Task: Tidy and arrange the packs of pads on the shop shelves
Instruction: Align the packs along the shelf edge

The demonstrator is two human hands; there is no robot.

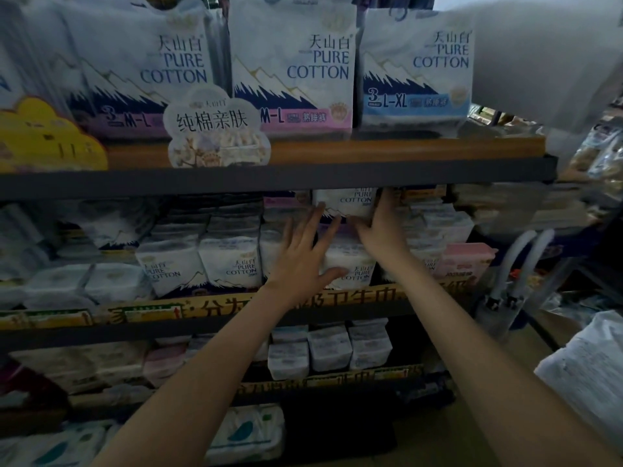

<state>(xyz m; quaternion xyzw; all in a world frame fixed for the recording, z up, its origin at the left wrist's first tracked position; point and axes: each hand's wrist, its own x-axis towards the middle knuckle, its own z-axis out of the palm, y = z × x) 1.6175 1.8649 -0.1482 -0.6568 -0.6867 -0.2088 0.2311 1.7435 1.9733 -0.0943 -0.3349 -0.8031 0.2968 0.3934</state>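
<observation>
On the middle shelf [236, 326], both hands are at a stack of white packs marked PURE COTTON. Left hand [303, 254]: open, fingers spread, palm flat against the front of the stack; thumb lies across the lower pack [354, 267], fingertips reach up to the lower edge of the upper pack [344, 200]. Right hand [381, 227]: fingers wrapped around the right side of the upper pack, gripping it; thumb presses its lower front edge. Upper pack sits on top of the lower one, its top just under the dark edge of the top shelf [303, 176].

Left of the stack: two more white packs [199, 264] of the same brand, upright, side by side at the shelf front. Right of the stack: a pink pack [465, 259], near the right forearm.

Top shelf: three large bags [293, 65] upright in a row, two marked M-L, one marked L-XL. A flower-shaped sign [215, 129] stands in front of them; a yellow sign [47, 139] sits at far left.

Bottom shelf [337, 379]: small white packs in a row; print too blurred to read.
</observation>
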